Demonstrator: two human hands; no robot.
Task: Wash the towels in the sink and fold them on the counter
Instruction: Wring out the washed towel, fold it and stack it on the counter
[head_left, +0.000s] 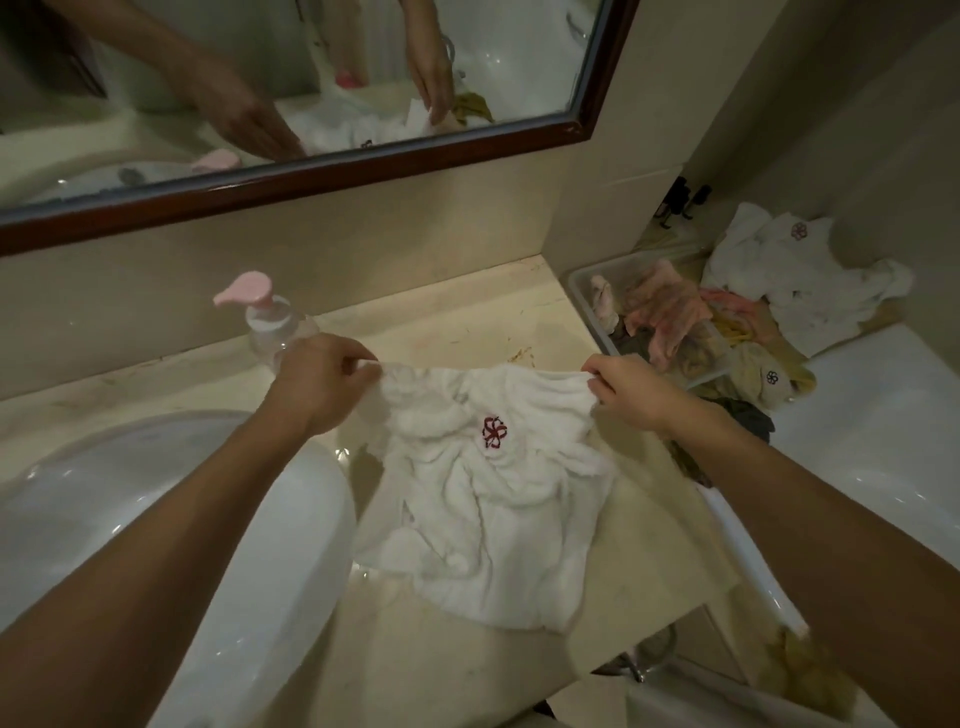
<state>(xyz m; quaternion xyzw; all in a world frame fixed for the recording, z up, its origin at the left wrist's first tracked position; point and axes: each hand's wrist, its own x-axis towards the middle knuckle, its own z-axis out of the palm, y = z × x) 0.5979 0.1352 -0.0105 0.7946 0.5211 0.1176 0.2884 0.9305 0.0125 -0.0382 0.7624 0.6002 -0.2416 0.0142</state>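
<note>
Beige counter (457, 322) beside the sink (156, 519): left hand (324, 382) and right hand (631, 389) each pinch the white towel's (493, 499) top corners.

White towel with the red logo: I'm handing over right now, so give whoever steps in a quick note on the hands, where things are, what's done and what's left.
Left hand pinches the far left corner of the white towel; right hand pinches the far right corner.
The towel lies crumpled and unfolded on the counter, right of the sink, logo up.
Soap bottle stands behind the left hand.
A tray of mixed cloths sits at the right, with another white towel heaped beyond it.
Done: this towel is on the counter; whether it was washed cannot be told.
Left: flatten and fold it, then handle the remaining cloths.
</note>
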